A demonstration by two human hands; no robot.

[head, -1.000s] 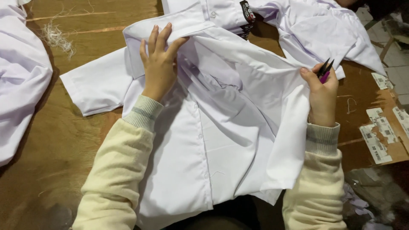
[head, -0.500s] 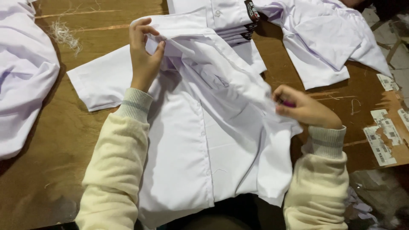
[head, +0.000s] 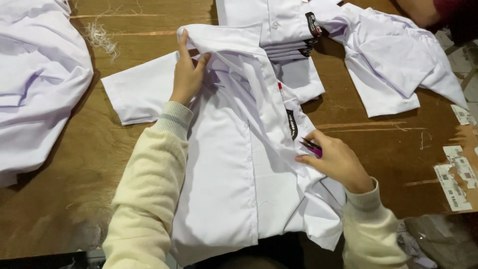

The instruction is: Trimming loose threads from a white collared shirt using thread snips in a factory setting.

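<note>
A white short-sleeved shirt [head: 234,164] lies spread on the brown wooden table [head: 74,189], its button placket running down the middle. My left hand [head: 188,74] grips the shirt's collar at the top, fingers curled over the fabric. My right hand [head: 334,160] rests on the right front edge of the shirt and holds a small pink and black tool [head: 312,147], pinching the fabric beside a small black label [head: 292,124].
A stack of folded white shirts [head: 279,27] sits at the back centre. Another white shirt [head: 393,60] lies at back right, more white fabric [head: 35,84] at left. Loose threads [head: 102,36] lie near the back. Paper stickers [head: 455,182] line the table's right edge.
The right shirt front has been folded over toward the middle. My right hand moved down and left with the tool; my left hand shifted slightly on the collar.
</note>
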